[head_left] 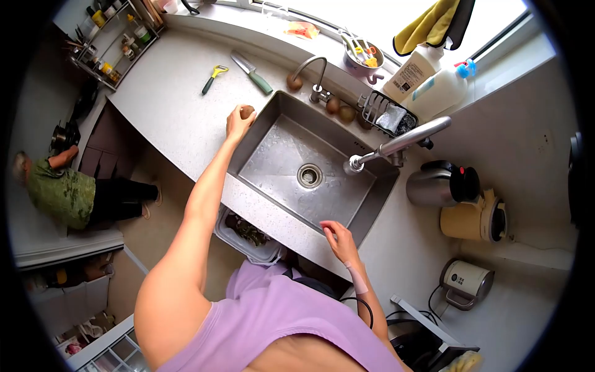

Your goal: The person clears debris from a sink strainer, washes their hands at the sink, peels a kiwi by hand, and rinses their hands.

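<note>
My left hand (pixel 237 124) is closed around a small brown round fruit or vegetable (pixel 247 111), over the counter by the sink's left edge. Similar brown rounds sit behind the sink (pixel 282 96): one (pixel 294 82) left of the thin tap and others (pixel 346 113) to its right. My right hand (pixel 339 240) hovers at the sink's front edge, fingers loosely bent and apart, holding nothing. On the counter beyond my left hand lie a yellow and green peeler (pixel 215 79) and a green-handled knife (pixel 252 72).
A large tap (pixel 396 146) reaches over the sink's right side. Kettles (pixel 434 184) line the right counter. Below the front edge hangs a plastic bin (pixel 268 252) with dark scraps. Another person (pixel 68 192) stands at the far left near a spice rack (pixel 114 46).
</note>
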Available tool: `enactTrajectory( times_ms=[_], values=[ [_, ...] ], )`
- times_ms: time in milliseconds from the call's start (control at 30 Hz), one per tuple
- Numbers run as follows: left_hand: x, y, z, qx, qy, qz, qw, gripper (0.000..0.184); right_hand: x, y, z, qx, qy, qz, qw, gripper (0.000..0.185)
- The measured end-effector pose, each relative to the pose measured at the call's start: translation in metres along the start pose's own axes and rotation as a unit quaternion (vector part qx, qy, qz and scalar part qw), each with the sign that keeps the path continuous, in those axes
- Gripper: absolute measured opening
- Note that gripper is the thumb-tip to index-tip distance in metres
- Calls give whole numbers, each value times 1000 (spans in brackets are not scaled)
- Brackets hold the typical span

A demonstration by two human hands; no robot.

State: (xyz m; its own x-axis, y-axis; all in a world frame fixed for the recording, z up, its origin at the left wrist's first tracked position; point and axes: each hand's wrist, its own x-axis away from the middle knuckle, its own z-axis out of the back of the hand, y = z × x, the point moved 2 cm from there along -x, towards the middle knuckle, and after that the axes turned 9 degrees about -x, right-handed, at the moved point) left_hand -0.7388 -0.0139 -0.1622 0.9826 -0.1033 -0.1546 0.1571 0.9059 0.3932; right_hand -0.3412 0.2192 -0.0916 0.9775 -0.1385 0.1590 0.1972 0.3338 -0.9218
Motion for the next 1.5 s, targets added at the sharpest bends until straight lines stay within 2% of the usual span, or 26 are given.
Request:
enactTrajectory(
  times_ms=[33,67,100,167,267,367,500,600,667,700,767,833,867,900,933,967,1067,1167,1300,1400,1467,1500],
  values=[
    [12,12,6,206,-58,36,976,42,-11,-14,-2,-16,-9,19,1000,16],
    [29,28,16,401,-118,74,906,39,-21,-28,-2,-34,-6,38,999,16],
    [53,55,43,509,-168,95,839,37,-32,-41,-4,-52,-3,55,997,16],
    [90,90,76,599,-243,99,757,38,-55,-59,-8,-91,6,96,991,21],
    [133,128,105,684,-303,78,659,42,-79,-112,-11,-161,52,104,980,38],
    [164,156,129,725,-338,71,596,45,-85,-138,-11,-149,79,103,980,49],
    [178,157,132,731,-318,99,595,47,-86,-140,-11,-55,96,119,987,58],
    [180,160,140,723,-330,91,601,49,-85,-137,-11,-55,111,140,982,62],
    [180,162,145,691,-305,60,653,51,-86,-135,-11,-54,116,153,980,62],
    [180,161,144,691,-304,61,653,51,-86,-133,-12,-45,118,157,979,64],
    [177,160,143,627,-298,27,719,52,-86,-134,-13,-37,119,164,979,66],
    [166,156,141,618,-289,36,730,49,-86,-136,-14,2,118,134,984,69],
    [151,146,135,468,-252,-37,846,47,-87,-131,-14,17,107,116,987,66],
    [135,135,125,299,-204,-106,926,46,-86,-123,-13,17,106,120,987,66],
    [116,117,105,180,-81,-192,961,49,-85,-111,-13,1,92,103,990,63],
    [96,99,91,99,-72,-175,977,47,-84,-101,-13,-14,78,86,993,61],
    [40,43,55,-62,-83,-112,988,46,-69,-69,-8,-10,66,55,996,55],
    [5,7,33,-138,-97,-91,982,49,-52,-42,-3,-22,73,1,997,53],
    [-11,-1,20,-170,-112,-95,974,49,-31,-12,4,-43,96,-81,991,49],
    [-21,-4,10,-206,-135,-83,966,47,-23,0,10,-50,107,-108,987,49],
    [-23,25,24,-317,-128,-55,938,49,-21,5,13,-59,117,-114,985,48],
    [-31,38,19,-318,-125,-56,938,49,-20,7,14,-66,126,-124,982,48]
  ],
)
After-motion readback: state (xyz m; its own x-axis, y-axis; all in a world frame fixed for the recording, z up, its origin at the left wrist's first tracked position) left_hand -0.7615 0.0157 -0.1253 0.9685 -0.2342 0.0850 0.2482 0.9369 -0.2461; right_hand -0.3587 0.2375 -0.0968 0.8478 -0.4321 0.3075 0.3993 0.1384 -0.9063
